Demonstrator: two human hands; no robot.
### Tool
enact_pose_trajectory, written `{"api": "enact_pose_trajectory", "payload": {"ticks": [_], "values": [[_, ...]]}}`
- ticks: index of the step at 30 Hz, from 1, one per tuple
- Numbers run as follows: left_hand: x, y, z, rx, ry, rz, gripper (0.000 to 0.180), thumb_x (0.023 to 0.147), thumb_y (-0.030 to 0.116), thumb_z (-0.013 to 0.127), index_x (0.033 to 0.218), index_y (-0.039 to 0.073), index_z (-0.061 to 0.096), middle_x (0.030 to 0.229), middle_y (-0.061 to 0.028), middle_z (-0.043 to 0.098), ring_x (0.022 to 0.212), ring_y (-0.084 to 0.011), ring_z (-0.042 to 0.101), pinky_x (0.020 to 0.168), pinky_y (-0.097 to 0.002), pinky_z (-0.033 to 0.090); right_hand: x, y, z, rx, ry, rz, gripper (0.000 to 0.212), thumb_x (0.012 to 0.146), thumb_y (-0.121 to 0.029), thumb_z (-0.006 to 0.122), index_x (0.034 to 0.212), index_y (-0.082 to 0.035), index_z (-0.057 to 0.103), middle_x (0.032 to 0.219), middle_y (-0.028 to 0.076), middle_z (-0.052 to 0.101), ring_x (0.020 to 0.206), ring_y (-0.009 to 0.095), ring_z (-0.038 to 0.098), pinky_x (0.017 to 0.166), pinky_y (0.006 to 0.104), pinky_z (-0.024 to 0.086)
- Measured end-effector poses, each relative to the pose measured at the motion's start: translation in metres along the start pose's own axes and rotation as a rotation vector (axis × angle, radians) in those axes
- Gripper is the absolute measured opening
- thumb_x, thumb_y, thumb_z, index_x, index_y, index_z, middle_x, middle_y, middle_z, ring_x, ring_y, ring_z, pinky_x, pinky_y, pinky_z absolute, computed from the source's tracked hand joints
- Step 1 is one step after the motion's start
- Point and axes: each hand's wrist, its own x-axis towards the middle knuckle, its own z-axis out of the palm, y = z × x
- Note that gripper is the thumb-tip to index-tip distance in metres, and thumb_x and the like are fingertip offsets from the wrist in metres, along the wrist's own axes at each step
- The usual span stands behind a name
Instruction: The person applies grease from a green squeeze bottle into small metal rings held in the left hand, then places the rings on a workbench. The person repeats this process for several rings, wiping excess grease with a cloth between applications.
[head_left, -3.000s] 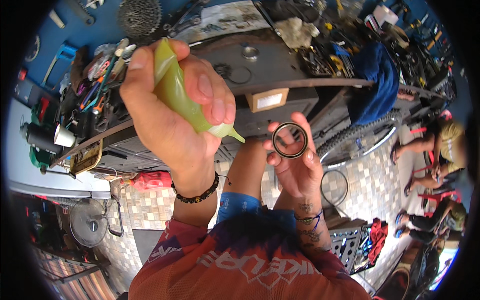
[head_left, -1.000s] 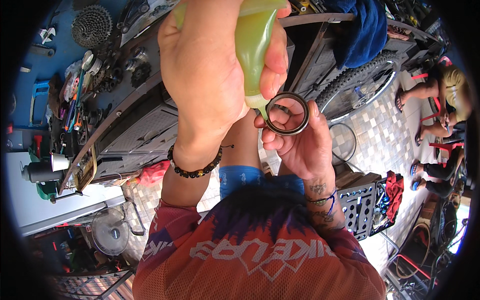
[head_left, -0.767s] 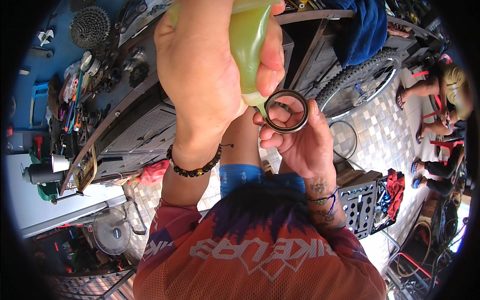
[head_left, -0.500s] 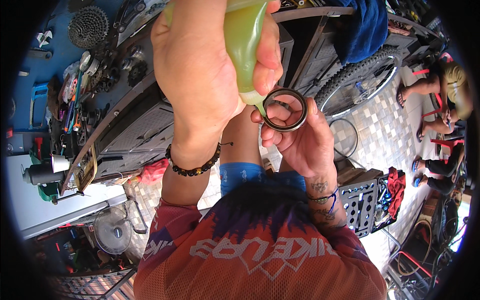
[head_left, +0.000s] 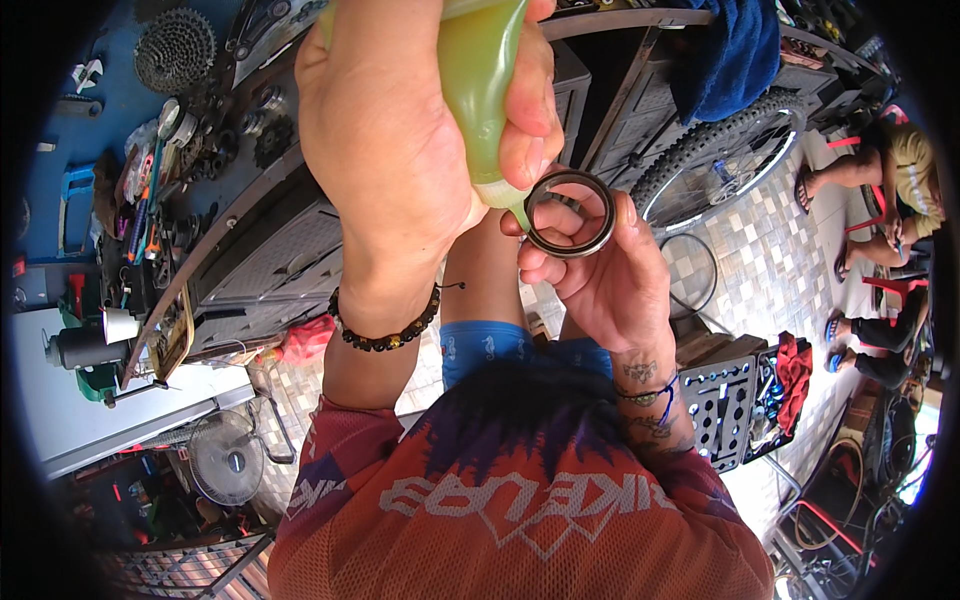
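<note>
My left hand (head_left: 385, 150) is wrapped round a soft, translucent squeeze bottle (head_left: 483, 85) filled with something yellow-green. It tips the bottle nozzle-down. The narrow nozzle tip meets the left rim of a dark metal ring (head_left: 607, 228), which looks like a bearing. Between thumb and fingers, my right hand (head_left: 625, 285) pinches that ring, its face turned up toward me. Some fingertips show through the ring's opening. Whether anything is coming out of the nozzle I cannot tell.
To the left, a workbench (head_left: 255, 215) carries tools and a bicycle cassette (head_left: 175, 50). A fan (head_left: 226, 460) stands lower left. At right are a bicycle wheel (head_left: 715, 175), a blue towel (head_left: 735, 60) and an open tool case (head_left: 722, 410). Seated people's legs (head_left: 845, 175) show far right.
Both hands stay nearly in place. The bottle and my left hand have shifted very slightly to the left, and the nozzle is still at the ring's left rim.
</note>
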Motion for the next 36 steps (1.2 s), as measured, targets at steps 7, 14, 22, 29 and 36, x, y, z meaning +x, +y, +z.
{"api": "enact_pose_trajectory", "payload": {"ticks": [7, 14, 22, 29, 36], "values": [[-0.001, -0.003, 0.000, 0.035, -0.024, 0.069, 0.052, 0.108, 0.041, 0.042, 0.075, 0.004, 0.056, 0.042, -0.0087, 0.047, 0.026, -0.0174, 0.037, 0.026, -0.0292, 0.035, 0.000, 0.001, 0.000, -0.048, 0.021, -0.008, 0.063, 0.109, -0.040, 0.050, 0.145, 0.011, 0.041, 0.120, 0.020, 0.070, 0.106, 0.036, 0.073, 0.096, 0.0413, 0.061], [-0.003, -0.005, 0.001, -0.048, 0.053, 0.063, 0.053, 0.108, 0.042, 0.040, 0.074, 0.004, 0.056, 0.042, -0.0086, 0.047, 0.026, -0.0172, 0.038, 0.026, -0.0292, 0.036, 0.000, 0.000, 0.000, -0.048, 0.014, -0.011, 0.063, 0.108, -0.037, 0.053, 0.146, 0.011, 0.040, 0.121, 0.020, 0.069, 0.109, 0.038, 0.072, 0.098, 0.0428, 0.060], [0.007, -0.005, -0.016, 0.101, -0.192, 0.187, 0.054, 0.109, 0.041, 0.037, 0.075, 0.004, 0.057, 0.041, -0.0082, 0.047, 0.026, -0.0179, 0.038, 0.025, -0.0298, 0.036, 0.000, 0.001, 0.000, -0.053, 0.010, -0.026, 0.062, 0.107, -0.036, 0.055, 0.146, 0.010, 0.040, 0.124, 0.020, 0.068, 0.111, 0.038, 0.071, 0.100, 0.0436, 0.060], [0.005, -0.004, -0.016, 0.032, -0.196, 0.157, 0.054, 0.110, 0.041, 0.035, 0.077, 0.004, 0.057, 0.041, -0.0072, 0.044, 0.026, -0.0188, 0.037, 0.025, -0.0311, 0.035, 0.000, 0.002, 0.000, -0.059, -0.013, -0.046, 0.059, 0.107, -0.033, 0.055, 0.145, 0.010, 0.040, 0.125, 0.022, 0.067, 0.114, 0.039, 0.070, 0.101, 0.0448, 0.059], [0.001, 0.001, -0.013, 0.089, -0.208, 0.160, 0.055, 0.111, 0.040, 0.033, 0.079, 0.003, 0.057, 0.042, -0.0073, 0.044, 0.028, -0.0194, 0.039, 0.025, -0.0317, 0.035, 0.000, 0.004, -0.002, 0.003, -0.059, -0.084, 0.056, 0.108, -0.030, 0.055, 0.146, 0.009, 0.041, 0.126, 0.023, 0.067, 0.116, 0.041, 0.069, 0.103, 0.0477, 0.058]]}}
